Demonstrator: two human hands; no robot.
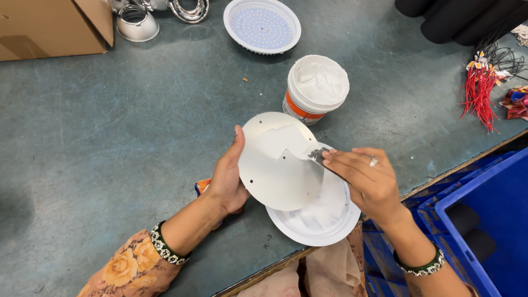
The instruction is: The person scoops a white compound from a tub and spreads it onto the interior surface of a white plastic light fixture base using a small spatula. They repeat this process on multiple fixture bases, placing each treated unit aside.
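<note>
My left hand (226, 179) holds a round white metal disc (275, 176) by its left edge, tilted up toward me. A smear of white paste (278, 140) covers the disc's upper part. My right hand (366, 179) grips a small metal spatula (318, 155) whose blade touches the paste on the disc. Under the disc lies a round white lamp housing (324, 223) with paste smeared inside, resting near the table's front edge. Just behind stands an open white tub of paste (318, 88) with an orange band.
A round white lamp with an LED panel (262, 25) lies at the back. Shiny metal reflectors (137, 22) and a cardboard box (49, 25) sit back left. Red wires (479, 91) lie at the right. A blue plastic crate (484, 220) stands beside the table.
</note>
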